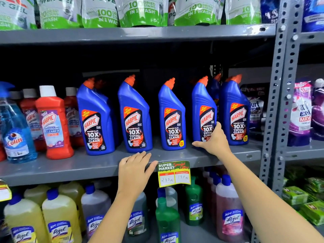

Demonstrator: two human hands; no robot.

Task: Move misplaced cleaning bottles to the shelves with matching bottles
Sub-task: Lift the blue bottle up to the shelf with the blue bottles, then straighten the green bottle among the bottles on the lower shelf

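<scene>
While the far side of the fourth blue Harpic bottle (204, 109) is dark, I can make out another blue bottle (215, 88) tucked close behind it, mostly hidden. My right hand (213, 140) covers the lower part of that fourth bottle's label; thumb stretched out to the left along its base, fingers laid against its right flank. I cannot tell whether the hand truly grips it or only rests on it, since the fingertips are out of sight. The bottle stands upright on the grey middle shelf (98, 165), in the row of matching blue Harpic bottles. To its left, past the third bottle, my left hand (135, 168) lies flat and open on the shelf's front edge, holding nothing, its thumb touching the yellow price tag (173, 174). Far left of the fourth bottle stand red Harpic bathroom cleaners (52, 120) and a blue Colin spray (15, 130), its trigger cut off by the frame edge.
</scene>
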